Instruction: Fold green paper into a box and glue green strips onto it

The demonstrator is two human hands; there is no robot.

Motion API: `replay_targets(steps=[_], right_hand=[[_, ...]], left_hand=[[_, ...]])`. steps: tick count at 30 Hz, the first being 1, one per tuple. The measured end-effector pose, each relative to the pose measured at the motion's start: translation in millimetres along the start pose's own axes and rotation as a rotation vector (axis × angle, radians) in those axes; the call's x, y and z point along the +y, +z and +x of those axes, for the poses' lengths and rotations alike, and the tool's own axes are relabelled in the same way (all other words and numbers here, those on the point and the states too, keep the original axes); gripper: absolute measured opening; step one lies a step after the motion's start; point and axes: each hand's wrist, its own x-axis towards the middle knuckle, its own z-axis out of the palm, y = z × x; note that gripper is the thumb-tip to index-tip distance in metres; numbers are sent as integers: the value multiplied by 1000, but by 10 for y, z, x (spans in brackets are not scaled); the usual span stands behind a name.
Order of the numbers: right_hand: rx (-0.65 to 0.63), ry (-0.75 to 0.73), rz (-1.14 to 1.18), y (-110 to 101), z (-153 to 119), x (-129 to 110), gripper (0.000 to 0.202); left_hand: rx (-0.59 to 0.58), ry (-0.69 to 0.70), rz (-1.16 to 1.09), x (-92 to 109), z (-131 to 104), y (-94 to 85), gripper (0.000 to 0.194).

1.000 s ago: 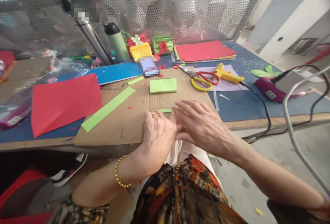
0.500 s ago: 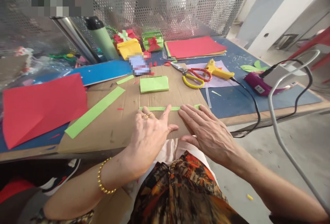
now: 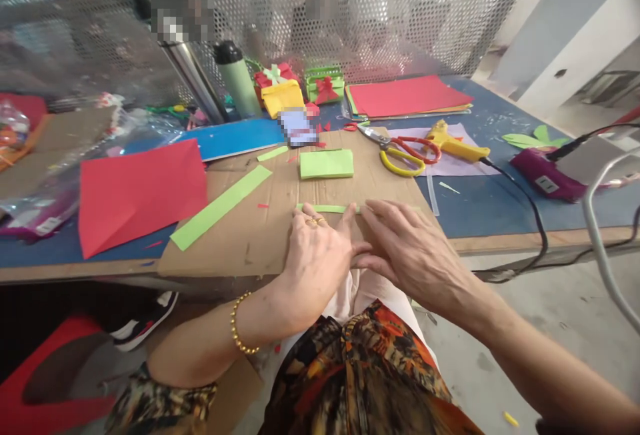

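A narrow light-green paper strip (image 3: pixel 330 209) lies across the brown cardboard sheet (image 3: pixel 240 241) near its front edge. On the strip's left part my left hand (image 3: pixel 317 248) presses its fingertips, thumb stretched out to the right. My right hand (image 3: pixel 415 245) rests flat beside it, its fingers over the strip's right end and hiding it. The two thumbs touch or nearly touch. Behind the strip lies a folded green paper rectangle (image 3: pixel 327 164). A wider green strip (image 3: pixel 223 207) sits slantwise to the left.
Scissors (image 3: pixel 404 155) and a yellow glue gun (image 3: pixel 457 143) lie back right, the gun's cord running past a purple power strip (image 3: pixel 547 171). Red paper (image 3: pixel 143 195) lies left. Behind are a phone (image 3: pixel 299 128), small paper bags (image 3: pixel 284 97), bottles (image 3: pixel 237 81) and stacked coloured paper (image 3: pixel 407 96).
My right hand has moved in toward the left one, so the thumbs now come together. The camera has turned left, and the whole scene sits further right.
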Motion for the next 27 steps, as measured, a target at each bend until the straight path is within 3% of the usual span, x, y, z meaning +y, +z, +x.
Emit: replay_targets(steps=[4,7,10,12,18,24,27], right_hand=[[-37,17,29,194,41,0,62],[-14,14,5,197,22,-8,65],[-9,33,9,154,31,-30,63],[-12,43,10,136,44,-43,62],[15,8,-25,148,35,-43,71],[47,-18,-50,162,17,-34,76],[31,-21,-63,161,18,-27,74]], left_hand=[[13,-25,-3,-37,-27,61,72],[131,-34,-15,-43,-43,130,67],[269,49,-14,-23,-22,185,52],[301,123,-19,-11,7,212,46],[366,139,-103,-36,11,327,66],[470,53,-160,-231,-85,456,67],[470,61,-187,-357,-116,486,58]])
